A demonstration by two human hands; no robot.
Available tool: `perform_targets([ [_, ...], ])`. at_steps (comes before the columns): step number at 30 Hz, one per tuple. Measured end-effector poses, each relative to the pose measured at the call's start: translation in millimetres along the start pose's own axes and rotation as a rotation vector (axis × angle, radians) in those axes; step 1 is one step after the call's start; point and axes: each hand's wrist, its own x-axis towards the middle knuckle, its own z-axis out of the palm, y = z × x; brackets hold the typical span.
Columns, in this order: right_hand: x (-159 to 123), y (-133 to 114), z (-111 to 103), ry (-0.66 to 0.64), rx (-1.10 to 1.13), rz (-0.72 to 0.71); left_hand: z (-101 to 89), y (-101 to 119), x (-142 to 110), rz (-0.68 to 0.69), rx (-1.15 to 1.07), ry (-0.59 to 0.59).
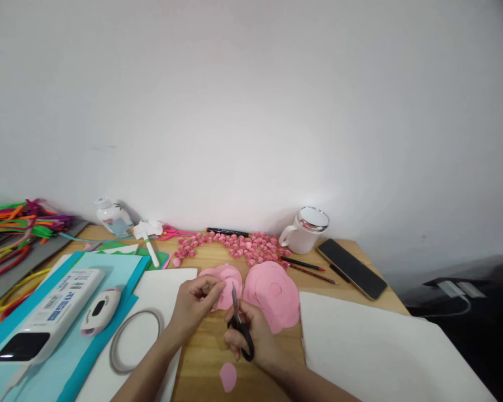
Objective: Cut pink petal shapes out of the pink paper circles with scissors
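Observation:
My right hand [251, 332] is wrapped round the black handles of a pair of scissors [243, 329], its blades pointing up and away from me. To its left, my left hand [197, 298] is closed in a pinch near the blade tip. Whatever sits between those fingertips blends with the pink paper behind, so I cannot make it out. Beyond both hands lie pink paper circles [230, 273] in one group and a larger overlapping pile of pink paper discs [270, 290] to the right. One small pink paper piece [228, 377] rests on the wood nearer to me.
Many small pink paper rolls [251, 245] spread along the back. A white mug [304, 231], pencils [314, 273] and a phone [352, 268] stand or lie right of them. Left are a tape ring [114, 340], a white power-strip-like device [62, 312] and a bottle [111, 216].

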Motion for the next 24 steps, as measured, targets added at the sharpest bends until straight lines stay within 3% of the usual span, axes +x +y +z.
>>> perform_targets([
  [6,1,-1,0,-0.005,0.013,-0.076,0.4,-1,1,0.010,0.008,-0.127],
  [15,5,6,7,0.095,-0.010,-0.081,-2.9,-6,3,0.035,-0.010,-0.167],
  [20,3,1,10,0.142,0.031,-0.172,-11.6,-9,7,-0.052,-0.163,-0.227],
  [22,2,-7,10,0.176,-0.022,-0.203,-19.3,-8,8,-0.084,-0.243,-0.303],
  [24,1,-15,8,0.247,-0.052,-0.232,-26.3,-8,9,-0.138,-0.230,-0.484],
])
